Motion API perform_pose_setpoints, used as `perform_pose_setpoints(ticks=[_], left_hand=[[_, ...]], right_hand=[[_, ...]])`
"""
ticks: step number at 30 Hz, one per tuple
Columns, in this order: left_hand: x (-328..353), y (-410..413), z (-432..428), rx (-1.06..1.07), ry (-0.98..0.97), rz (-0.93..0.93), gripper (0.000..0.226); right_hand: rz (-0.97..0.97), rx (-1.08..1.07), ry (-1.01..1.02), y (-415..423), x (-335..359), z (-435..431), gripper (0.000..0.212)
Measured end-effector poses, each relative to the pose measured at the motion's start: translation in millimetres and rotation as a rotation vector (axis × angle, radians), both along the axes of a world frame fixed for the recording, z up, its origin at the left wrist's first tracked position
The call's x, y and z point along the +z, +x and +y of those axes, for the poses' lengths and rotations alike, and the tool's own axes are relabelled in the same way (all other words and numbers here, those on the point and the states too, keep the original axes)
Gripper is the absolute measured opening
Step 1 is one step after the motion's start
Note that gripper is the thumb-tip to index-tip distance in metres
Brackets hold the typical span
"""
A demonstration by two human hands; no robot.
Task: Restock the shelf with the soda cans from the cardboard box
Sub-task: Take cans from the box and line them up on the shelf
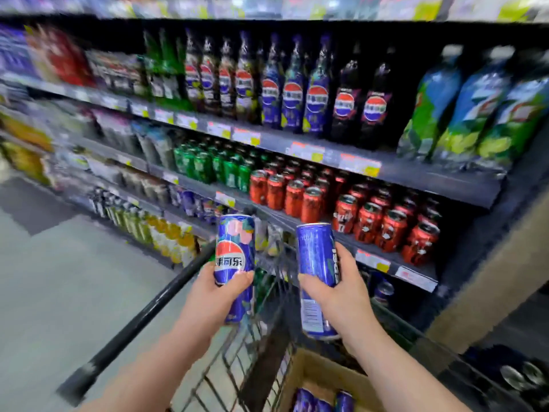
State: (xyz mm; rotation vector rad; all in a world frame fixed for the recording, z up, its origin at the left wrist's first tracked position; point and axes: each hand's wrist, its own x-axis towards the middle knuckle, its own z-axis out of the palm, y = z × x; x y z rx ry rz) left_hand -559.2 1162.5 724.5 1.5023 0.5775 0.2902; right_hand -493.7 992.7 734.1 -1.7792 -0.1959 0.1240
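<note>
My left hand (218,295) grips a tall blue soda can (234,248) with a red, white and blue logo, held upright above the cart. My right hand (341,289) grips a second blue soda can (316,263), tilted slightly, its barcode facing me. Both cans are in the air in front of the shelf (395,263) of canned drinks. Below my right arm, the open cardboard box (312,373) sits in the cart, with more blue cans (323,401) showing inside it at the bottom edge.
A wire shopping cart (258,352) with a black handle bar (142,319) is under my hands. The shelf ahead carries red cans (386,221) and green cans (214,165); blue and dark bottles (297,90) stand on the shelf above. Grey aisle floor (59,278) lies to the left.
</note>
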Motion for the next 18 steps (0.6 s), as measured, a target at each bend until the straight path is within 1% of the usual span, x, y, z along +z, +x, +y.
perform_pose_setpoints(ticks=[1,4,5,6,7,8,11,13,14,16,18], left_hand=[[8.8,-9.5,20.1,0.018,0.011,-0.024,0.019],[34.8,-44.1,85.2,0.081,0.022,-0.076,0.033],[43.4,-58.5,109.2,0.097,0.023,-0.100,0.032],[50.3,-73.5,134.9,0.116,0.020,-0.119,0.027],[56.1,-88.9,161.6,0.129,0.021,-0.136,0.022],[62.9,-105.5,188.6,0.142,0.023,-0.146,0.022],[80.0,-150.7,265.1,0.193,0.046,-0.176,0.033],[88.1,-174.7,309.6,0.234,0.050,-0.193,0.034],[90.9,-184.1,328.6,0.251,0.052,-0.195,0.040],[94.7,-197.1,359.0,0.284,0.051,-0.188,0.053],[95.6,-203.6,384.0,0.313,0.037,-0.203,0.049]], right_hand=[[-0.025,0.032,-0.001,-4.7,9.5,19.5,0.050],[-0.109,0.102,0.018,-27.4,35.6,89.6,0.052],[-0.122,0.123,0.031,-38.2,42.7,116.5,0.052],[-0.134,0.144,0.049,-50.8,49.7,144.6,0.053],[-0.138,0.164,0.074,-63.8,55.6,172.9,0.056],[-0.134,0.185,0.089,-76.8,60.8,201.9,0.060],[-0.127,0.242,0.106,-113.1,73.6,284.4,0.067],[-0.139,0.261,0.130,-132.1,79.9,330.7,0.079],[-0.134,0.267,0.139,-140.1,82.7,350.2,0.084],[-0.125,0.293,0.134,-149.8,87.4,383.0,0.085],[-0.130,0.312,0.112,-151.5,91.1,409.0,0.080]])
